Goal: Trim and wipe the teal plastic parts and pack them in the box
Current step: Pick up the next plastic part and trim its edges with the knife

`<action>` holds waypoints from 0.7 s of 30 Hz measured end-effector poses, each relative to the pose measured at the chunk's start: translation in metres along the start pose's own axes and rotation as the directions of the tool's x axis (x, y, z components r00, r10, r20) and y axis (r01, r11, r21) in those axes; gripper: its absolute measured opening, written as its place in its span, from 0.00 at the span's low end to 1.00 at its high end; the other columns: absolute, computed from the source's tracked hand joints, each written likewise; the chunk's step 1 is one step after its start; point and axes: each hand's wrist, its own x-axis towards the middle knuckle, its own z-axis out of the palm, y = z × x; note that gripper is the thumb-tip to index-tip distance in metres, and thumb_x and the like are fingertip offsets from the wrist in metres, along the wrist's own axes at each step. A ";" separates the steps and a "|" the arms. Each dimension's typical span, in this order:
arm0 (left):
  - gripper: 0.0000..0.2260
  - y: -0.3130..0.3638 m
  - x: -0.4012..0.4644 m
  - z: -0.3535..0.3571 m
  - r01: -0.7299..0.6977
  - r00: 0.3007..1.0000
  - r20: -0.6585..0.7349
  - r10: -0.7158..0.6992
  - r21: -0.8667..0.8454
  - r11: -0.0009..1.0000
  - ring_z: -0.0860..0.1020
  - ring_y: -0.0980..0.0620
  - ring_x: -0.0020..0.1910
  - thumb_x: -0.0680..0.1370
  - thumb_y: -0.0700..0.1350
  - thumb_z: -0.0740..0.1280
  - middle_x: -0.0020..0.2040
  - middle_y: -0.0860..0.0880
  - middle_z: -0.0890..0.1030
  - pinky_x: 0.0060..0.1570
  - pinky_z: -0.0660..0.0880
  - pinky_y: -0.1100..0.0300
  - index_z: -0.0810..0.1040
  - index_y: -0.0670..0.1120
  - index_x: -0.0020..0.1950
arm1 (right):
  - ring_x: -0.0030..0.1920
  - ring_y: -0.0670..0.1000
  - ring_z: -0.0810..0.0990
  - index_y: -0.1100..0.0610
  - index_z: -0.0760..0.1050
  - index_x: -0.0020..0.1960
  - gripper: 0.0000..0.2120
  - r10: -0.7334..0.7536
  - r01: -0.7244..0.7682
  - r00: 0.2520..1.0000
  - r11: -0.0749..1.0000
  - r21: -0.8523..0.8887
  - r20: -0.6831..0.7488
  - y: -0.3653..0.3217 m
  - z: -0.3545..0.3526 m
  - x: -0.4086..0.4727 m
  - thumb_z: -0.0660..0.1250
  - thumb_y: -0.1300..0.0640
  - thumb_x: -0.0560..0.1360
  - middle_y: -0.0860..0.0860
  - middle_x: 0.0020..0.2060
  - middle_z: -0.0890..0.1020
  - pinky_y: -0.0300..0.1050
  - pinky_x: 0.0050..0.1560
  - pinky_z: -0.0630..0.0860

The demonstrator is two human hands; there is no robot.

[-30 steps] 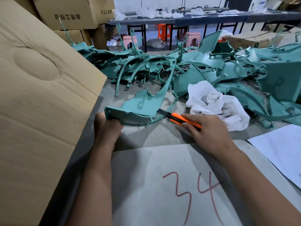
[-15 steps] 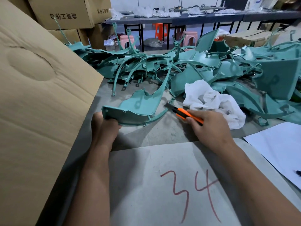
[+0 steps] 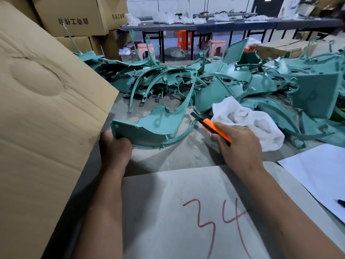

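Note:
A curved teal plastic part (image 3: 155, 128) lies on the grey table in front of me. My left hand (image 3: 114, 152) grips its near left edge from below. My right hand (image 3: 240, 146) holds an orange utility knife (image 3: 214, 128) to the right of the part, its dark tip pointing at the part's right end but a little apart from it. A crumpled white cloth (image 3: 248, 118) lies just behind my right hand. A large heap of teal plastic parts (image 3: 233, 83) covers the far half of the table. The flap of a big cardboard box (image 3: 43, 118) stands at my left.
A grey board marked "34" in red (image 3: 186, 212) lies at the near edge. White paper (image 3: 321, 174) with a dark pen tip sits at the right. Stacked cartons (image 3: 72, 15) stand behind left; dark tables and plastic stools fill the background.
My right hand drew the knife back to the right, off the part's right end. The left hand kept its hold on the part, and the view shifted slightly.

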 end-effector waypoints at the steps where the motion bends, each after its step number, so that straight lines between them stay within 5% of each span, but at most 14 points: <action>1: 0.15 0.000 0.000 0.000 -0.001 1.000 0.003 0.001 0.014 1.000 0.84 0.43 0.43 0.60 0.39 0.54 0.36 0.56 0.81 0.41 0.84 0.50 0.77 0.47 0.38 | 0.51 0.60 0.82 0.43 0.80 0.68 0.17 -0.002 0.002 1.000 1.000 -0.003 0.022 -0.001 0.001 0.001 0.72 0.47 0.79 0.52 0.49 0.87 0.53 0.47 0.77; 7: 0.14 0.004 -0.003 -0.001 0.023 1.000 0.020 -0.023 0.043 0.999 0.84 0.41 0.47 0.61 0.39 0.54 0.41 0.53 0.81 0.46 0.84 0.44 0.75 0.49 0.39 | 0.50 0.54 0.82 0.41 0.80 0.68 0.20 -0.052 0.047 0.981 0.998 0.033 0.189 0.005 -0.004 -0.003 0.66 0.38 0.78 0.46 0.50 0.86 0.54 0.46 0.79; 12: 0.12 0.006 -0.004 0.000 0.051 0.999 0.004 -0.052 0.015 0.999 0.82 0.38 0.47 0.59 0.38 0.55 0.40 0.52 0.79 0.50 0.83 0.40 0.72 0.46 0.38 | 0.52 0.58 0.82 0.43 0.79 0.70 0.18 0.019 -0.024 0.997 0.998 0.061 0.080 0.002 -0.004 0.000 0.71 0.48 0.80 0.52 0.50 0.87 0.55 0.49 0.78; 18: 0.11 0.004 -0.006 0.001 0.054 0.999 -0.008 -0.054 -0.003 0.999 0.80 0.47 0.43 0.63 0.34 0.59 0.45 0.47 0.82 0.44 0.80 0.55 0.70 0.50 0.38 | 0.47 0.54 0.82 0.42 0.80 0.68 0.18 -0.112 0.083 0.954 0.990 0.113 0.277 -0.013 -0.007 -0.009 0.64 0.41 0.80 0.48 0.48 0.86 0.55 0.46 0.79; 21: 0.07 0.003 -0.008 -0.001 0.016 1.000 -0.001 -0.016 -0.008 1.000 0.81 0.40 0.49 0.65 0.39 0.63 0.47 0.41 0.82 0.51 0.82 0.42 0.74 0.47 0.41 | 0.36 0.48 0.79 0.38 0.81 0.64 0.14 -0.157 0.078 0.938 0.964 0.255 0.308 -0.014 -0.010 -0.010 0.67 0.47 0.80 0.45 0.39 0.85 0.50 0.39 0.77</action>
